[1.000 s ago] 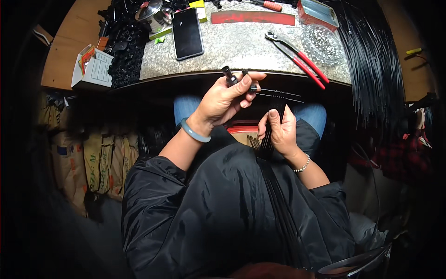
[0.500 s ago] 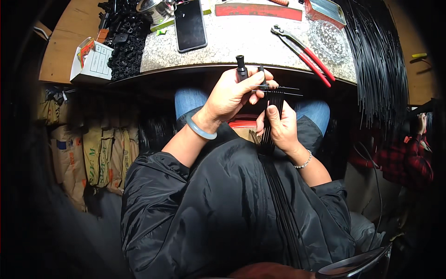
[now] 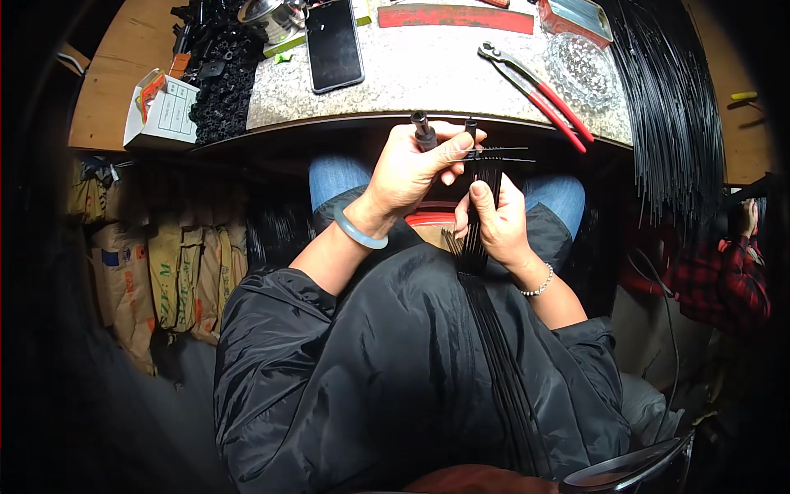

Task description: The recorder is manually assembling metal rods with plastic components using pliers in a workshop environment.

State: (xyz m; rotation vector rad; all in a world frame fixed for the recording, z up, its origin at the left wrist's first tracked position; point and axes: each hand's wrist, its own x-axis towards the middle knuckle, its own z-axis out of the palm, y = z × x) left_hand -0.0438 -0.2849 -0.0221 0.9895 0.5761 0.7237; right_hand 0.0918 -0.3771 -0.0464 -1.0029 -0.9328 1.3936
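Far left on the bench: a small white carton (image 3: 161,107) beside a heap of black parts (image 3: 216,78), then a dark phone (image 3: 333,44). Left hand (image 3: 415,169) is closed around a small black cylindrical part (image 3: 425,131) just below the bench edge. Right hand (image 3: 496,216) clasps a bundle of thin black strips (image 3: 481,206) trailing down the lap. Red-handled pliers (image 3: 539,86) lie far right.
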